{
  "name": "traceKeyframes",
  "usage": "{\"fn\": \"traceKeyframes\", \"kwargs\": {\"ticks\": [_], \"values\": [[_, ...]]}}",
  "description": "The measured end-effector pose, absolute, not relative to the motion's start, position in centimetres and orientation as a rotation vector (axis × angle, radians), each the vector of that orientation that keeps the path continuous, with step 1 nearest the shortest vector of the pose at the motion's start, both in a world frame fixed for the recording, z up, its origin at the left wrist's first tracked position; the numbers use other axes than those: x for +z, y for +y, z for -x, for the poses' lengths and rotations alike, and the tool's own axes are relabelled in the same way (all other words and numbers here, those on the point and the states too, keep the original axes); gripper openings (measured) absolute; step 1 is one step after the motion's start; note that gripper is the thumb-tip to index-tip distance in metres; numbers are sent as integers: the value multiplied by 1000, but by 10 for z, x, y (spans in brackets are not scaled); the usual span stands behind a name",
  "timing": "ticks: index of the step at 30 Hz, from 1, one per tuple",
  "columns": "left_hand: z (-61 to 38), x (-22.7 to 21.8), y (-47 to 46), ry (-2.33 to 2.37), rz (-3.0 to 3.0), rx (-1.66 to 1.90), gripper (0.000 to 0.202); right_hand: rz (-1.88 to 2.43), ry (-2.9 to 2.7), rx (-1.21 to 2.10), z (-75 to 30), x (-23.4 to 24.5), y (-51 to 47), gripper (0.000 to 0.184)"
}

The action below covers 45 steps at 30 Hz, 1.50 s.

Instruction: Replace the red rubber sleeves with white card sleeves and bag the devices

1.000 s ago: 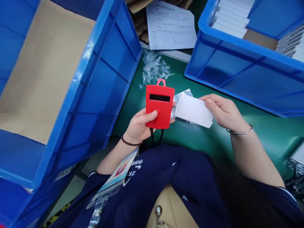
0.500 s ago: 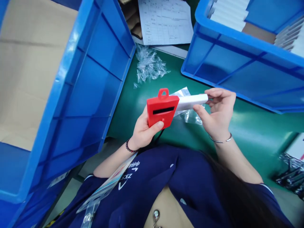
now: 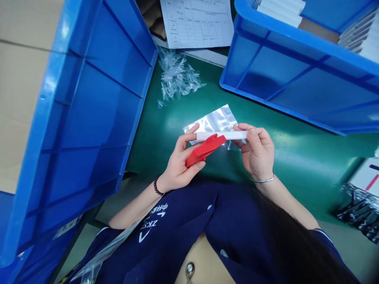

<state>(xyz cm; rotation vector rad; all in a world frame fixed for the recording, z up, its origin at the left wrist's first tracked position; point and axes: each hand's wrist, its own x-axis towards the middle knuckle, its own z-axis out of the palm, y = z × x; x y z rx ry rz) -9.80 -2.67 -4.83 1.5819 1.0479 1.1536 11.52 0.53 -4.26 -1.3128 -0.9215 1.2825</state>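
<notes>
My left hand is closed round a red plastic case with a hanging loop, now seen nearly edge-on. Its fingertips also meet the left end of a slim white box, which lies level just behind the case. My right hand pinches the right end of that white box between thumb and fingers. Under both things a clear plastic bag lies flat on the green table mat, partly covered by the fingers and the box. Whether case and box touch, I cannot tell.
A pile of small clear plastic pieces lies beyond my hands, with a printed sheet behind it. Tall blue crates stand left and right, the right one holding white boxes. Black cords in clear bags sit at far right.
The red case has turned from face-up to edge-on. The white box has moved left with my right hand, and its left end now reaches my left fingers. More of the bag shows.
</notes>
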Motion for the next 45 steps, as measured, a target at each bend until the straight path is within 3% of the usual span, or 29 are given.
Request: {"fn": "traceKeyframes", "kwargs": {"ticks": [6,11,16,21,26,35,38,40,45], "values": [[102,-45,-35,1158,-1449,1035,31,1359,-1234,969,-122,-54,-2,20],[107,-55,-48,1116,-974,1035,33,1353,-1260,1109,-126,-57,-7,15],[110,-62,-47,1034,-857,987,38,1282,-1179,1280,-136,-56,-11,7],[105,-57,-42,978,-830,859,39,1310,-1314,1311,-139,-56,-12,24],[108,-45,-42,932,-869,780,33,1283,-1441,1191,-143,-50,-7,17],[110,-33,-8,650,-575,593,42,1111,-1675,1244,-146,-10,38,66],[95,-28,5,621,-564,715,39,1020,-1574,1219,-133,-7,53,70],[86,-21,13,672,-548,923,39,1034,-1404,1238,-122,-10,51,61],[70,-5,29,773,-541,1370,55,949,-1295,1803,-91,-27,9,42]]}}
